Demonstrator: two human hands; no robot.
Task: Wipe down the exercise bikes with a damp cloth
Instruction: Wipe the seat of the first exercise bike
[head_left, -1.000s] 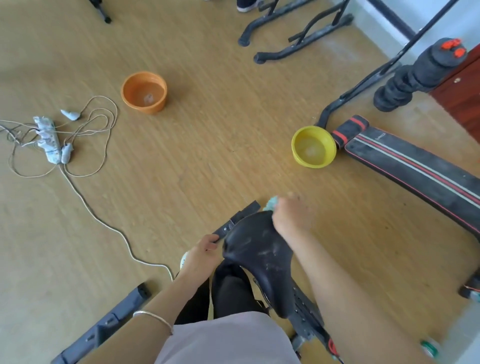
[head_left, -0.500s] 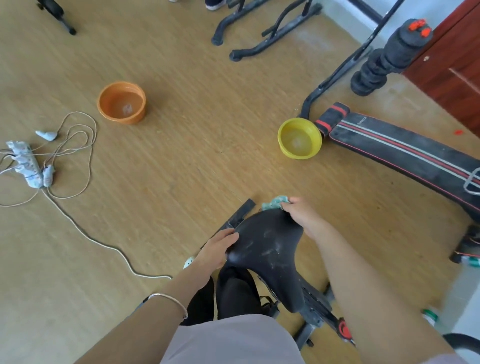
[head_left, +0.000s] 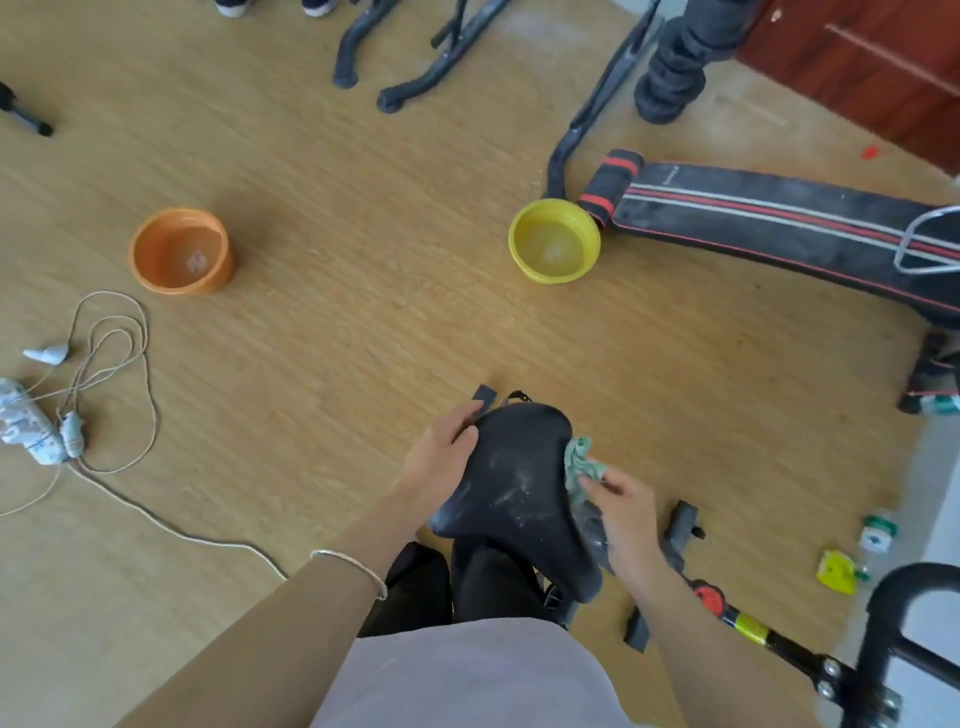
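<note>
At the far left a white power strip (head_left: 26, 428) lies on the light wooden floor (head_left: 322, 322), and its thin white cable (head_left: 148, 374) makes loops beside it. A little to the right stands a round orange plastic bowl (head_left: 179, 252) with some clear water in it.

In the lower middle is the left hand (head_left: 441, 462), with a thin silver bracelet (head_left: 353, 569) on the wrist. It grips the left edge of the black padded bike saddle (head_left: 511, 478): the thumb lies on top and the fingers (head_left: 460, 418) curl around the rim. The saddle surface has pale dusty smears.

Farther away stands a round yellow plastic bowl (head_left: 555, 240), also with water, just beside the end of a long black bench with red and white stripes (head_left: 779, 218). The small pale logo on the bench is too blurred to read.

At the right edge of the saddle the right hand (head_left: 626, 512) pinches a crumpled green cloth (head_left: 582, 462) between thumb and fingers, and the cloth touches the saddle's side.

Near the right border a small yellow packet (head_left: 836, 571) and a small white and green bottle (head_left: 878, 532) lie on the floor. Their print is too small to read.
</note>
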